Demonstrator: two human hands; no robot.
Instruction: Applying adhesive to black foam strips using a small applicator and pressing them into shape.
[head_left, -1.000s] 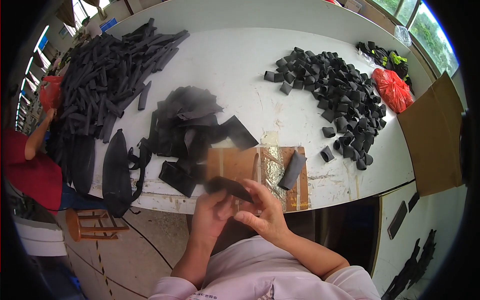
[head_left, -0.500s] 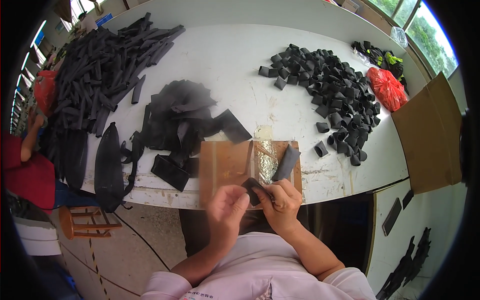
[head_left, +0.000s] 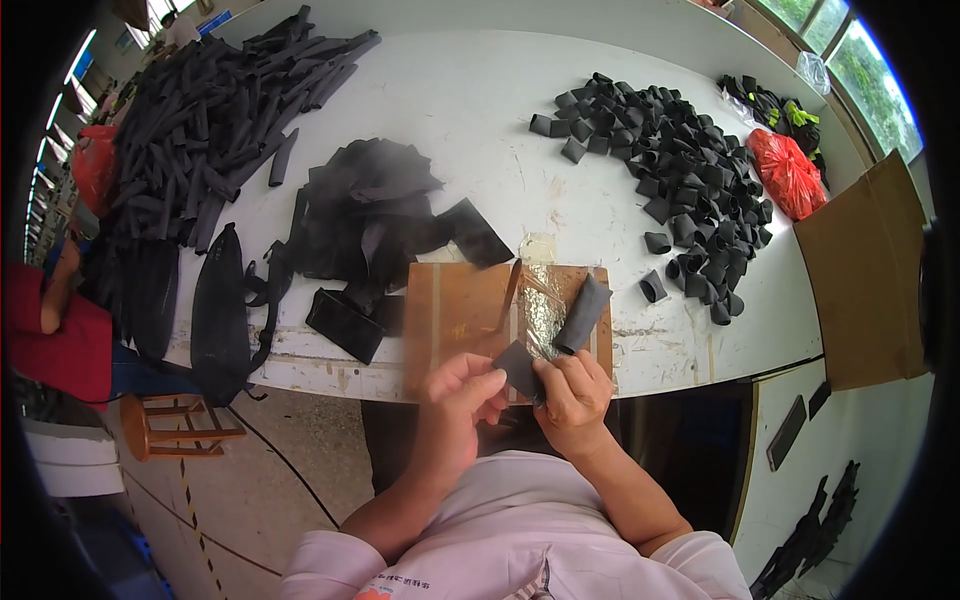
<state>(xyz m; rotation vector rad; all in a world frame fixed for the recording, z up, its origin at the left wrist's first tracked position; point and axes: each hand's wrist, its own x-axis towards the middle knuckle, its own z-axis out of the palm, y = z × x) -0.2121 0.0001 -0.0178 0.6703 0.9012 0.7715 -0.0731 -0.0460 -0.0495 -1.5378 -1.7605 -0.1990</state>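
Note:
My right hand (head_left: 575, 402) is closed on a small black fabric piece (head_left: 520, 370), gripping its right side at the table's front edge. At the left edge of that piece, my left hand (head_left: 460, 400) has its thumb and curled fingers pinched against it. Both hands are over the near edge of a brown board (head_left: 440, 315), which has a shiny taped strip (head_left: 540, 315) across it. A black fabric tube (head_left: 582, 315) lies on the board's right side, just beyond my right hand. The lower edge of the held piece is hidden by my fingers.
Left of the board lies a heap of flat black pieces (head_left: 365, 205). Long black strips (head_left: 230, 120) are piled at the far left, short black tubes (head_left: 690, 180) at the right. A red bag (head_left: 785, 172) and cardboard (head_left: 865, 280) stand right. A person in red (head_left: 65, 335) is at left.
My left hand has moved right to the edge of the fabric piece. The piece now shows flatter and wider between my hands. The whole view has shifted slightly.

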